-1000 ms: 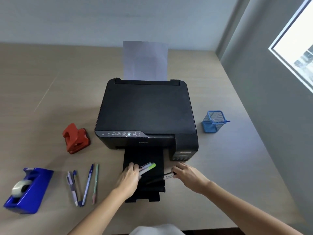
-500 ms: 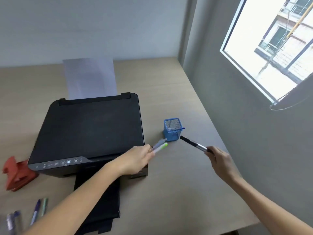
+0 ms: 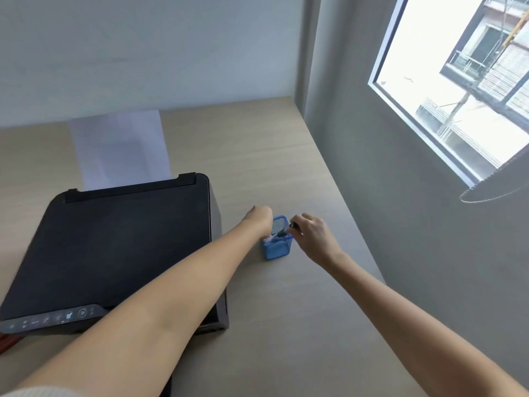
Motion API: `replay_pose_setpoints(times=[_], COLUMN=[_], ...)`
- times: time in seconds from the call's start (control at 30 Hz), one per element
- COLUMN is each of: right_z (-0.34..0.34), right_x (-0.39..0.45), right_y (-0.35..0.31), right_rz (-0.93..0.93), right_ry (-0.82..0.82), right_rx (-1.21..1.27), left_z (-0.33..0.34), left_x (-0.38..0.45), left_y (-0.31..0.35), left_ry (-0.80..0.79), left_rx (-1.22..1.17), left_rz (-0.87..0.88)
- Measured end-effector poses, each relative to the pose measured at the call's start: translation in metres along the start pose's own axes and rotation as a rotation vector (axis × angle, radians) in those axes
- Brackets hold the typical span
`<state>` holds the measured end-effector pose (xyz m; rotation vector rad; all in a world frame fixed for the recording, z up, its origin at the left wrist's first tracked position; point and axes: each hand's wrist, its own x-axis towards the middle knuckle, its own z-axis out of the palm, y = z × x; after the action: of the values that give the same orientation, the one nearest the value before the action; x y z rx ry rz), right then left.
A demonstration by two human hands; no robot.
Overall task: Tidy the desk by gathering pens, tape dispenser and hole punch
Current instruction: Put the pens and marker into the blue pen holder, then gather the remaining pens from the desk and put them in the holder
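A small blue mesh pen cup stands on the desk right of the printer. My left hand is curled over the cup's left rim, and the pale ends of the highlighters show just under it, inside the cup. My right hand is at the cup's right rim, pinching a black pen whose front end dips into the cup. A red sliver of the hole punch shows at the lower left edge. The tape dispenser and the other pens are out of view.
A black printer with white paper standing in its rear feed fills the left of the wooden desk. A grey wall with a window runs along the desk's right edge, close to the cup.
Both hands have travelled from the printer's output tray to the blue cup, carrying the highlighters and the black pen. My view has swung right, so the tape dispenser and loose pens have left the frame.
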<state>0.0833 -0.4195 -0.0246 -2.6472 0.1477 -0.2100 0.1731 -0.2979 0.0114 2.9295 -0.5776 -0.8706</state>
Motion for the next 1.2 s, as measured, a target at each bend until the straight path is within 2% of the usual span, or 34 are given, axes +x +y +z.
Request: replay_pose_setpoints(times=[0.17,0.37,0.5,0.67,0.77,0.93,1.0,1.1,1.2], right_z=[0.019,0.005,-0.010,-0.003,0.016,0.062,0.083,0.124,0.170], right_x=[0.007,0.005,0.013,0.016,0.010,-0.013,-0.029,-0.053,-0.075], right_y=[0.003,-0.016,-0.067,-0.162,-0.226,-0.335,-0.373,-0.418,-0.447], right_rz=[0.005,-0.059,-0.167,-0.285,-0.387,-0.567,-0.639,-0.709,-0.648], right_ry=[-0.086,0.064,0.159,0.182,0.135,0.056,-0.004,-0.190,-0.410], right_rx=[-0.074,-0.088,0.019,0.159,0.202,0.292,0.321,0.345,0.267], left_z=[0.011,-0.006,-0.025,-0.024,-0.001,0.064,0.100,0.158,0.203], left_x=[0.015,-0.017,-0.080,-0.173,-0.218,-0.277,-0.295,-0.312,-0.310], left_y=[-0.008,-0.034,-0.077,-0.162,-0.238,-0.382,-0.428,-0.480,-0.505], left_ry=[0.047,0.223,0.430,0.626,0.687,0.691,0.595,0.451,0.307], left_rx=[-0.115,-0.199,-0.352,-0.613,-0.683,-0.727,-0.761,-0.706,-0.712], left_rz=[0.016,0.096,0.190,0.197,0.085,-0.277,-0.445,-0.659,-0.758])
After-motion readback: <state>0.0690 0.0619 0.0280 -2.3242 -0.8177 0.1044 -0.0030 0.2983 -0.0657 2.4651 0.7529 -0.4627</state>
